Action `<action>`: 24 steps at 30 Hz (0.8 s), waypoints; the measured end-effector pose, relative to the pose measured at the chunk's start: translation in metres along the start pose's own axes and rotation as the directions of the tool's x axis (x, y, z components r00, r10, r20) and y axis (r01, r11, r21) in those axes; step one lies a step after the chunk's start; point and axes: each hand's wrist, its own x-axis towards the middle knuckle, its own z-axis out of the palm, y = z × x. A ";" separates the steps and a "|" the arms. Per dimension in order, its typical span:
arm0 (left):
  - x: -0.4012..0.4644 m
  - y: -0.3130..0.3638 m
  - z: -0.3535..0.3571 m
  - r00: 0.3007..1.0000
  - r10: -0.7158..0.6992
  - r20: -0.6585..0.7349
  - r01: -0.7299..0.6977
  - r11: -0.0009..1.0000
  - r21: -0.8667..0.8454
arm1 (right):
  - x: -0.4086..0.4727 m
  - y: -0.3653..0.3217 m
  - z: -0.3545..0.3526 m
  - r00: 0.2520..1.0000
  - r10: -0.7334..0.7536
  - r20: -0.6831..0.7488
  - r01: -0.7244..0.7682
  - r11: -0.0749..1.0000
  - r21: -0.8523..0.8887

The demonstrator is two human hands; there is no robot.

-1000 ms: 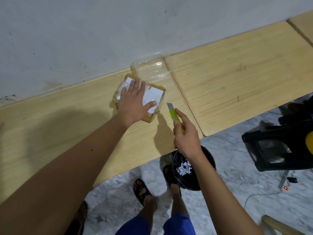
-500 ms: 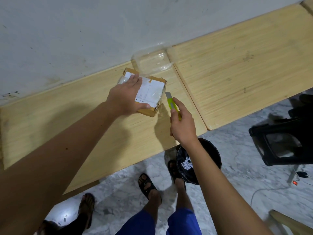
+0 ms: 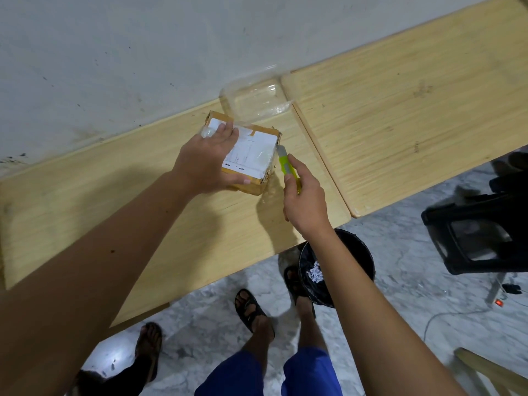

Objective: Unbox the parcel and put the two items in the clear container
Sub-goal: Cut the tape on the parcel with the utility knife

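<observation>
A small cardboard parcel (image 3: 253,155) with a white label and clear tape lies on the wooden table (image 3: 143,218) near the wall. My left hand (image 3: 207,164) rests on the parcel's left half, fingers over its far edge and thumb along its near edge. My right hand (image 3: 304,204) grips a green-yellow utility knife (image 3: 287,167), whose blade tip touches the parcel's right top edge. The clear container (image 3: 255,101) stands open just behind the parcel, against the wall. The parcel's contents are hidden.
A second wooden table (image 3: 400,115) adjoins on the right. Below the table edge stands a black waste bin (image 3: 337,270) with paper scraps. A black stool (image 3: 480,238) stands on the marble floor at right. Another person's sandalled foot (image 3: 148,350) is at lower left.
My right hand brought the knife forward until its blade met the parcel's right edge. My left hand slid left across the parcel top and now clasps its left half.
</observation>
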 end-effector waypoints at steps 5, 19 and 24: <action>-0.003 0.003 0.002 1.000 -0.018 -0.021 0.018 1.000 0.004 | -0.003 -0.010 -0.004 1.000 -0.024 0.012 0.025 0.998 -0.066; -0.008 0.005 0.013 0.991 -0.063 -0.116 0.053 0.995 -0.087 | -0.043 -0.004 -0.008 0.998 -0.020 0.059 0.027 0.992 -0.123; -0.008 0.007 0.009 0.992 -0.121 -0.045 0.114 0.983 -0.141 | -0.044 -0.001 -0.008 0.998 -0.012 0.054 0.017 0.994 -0.104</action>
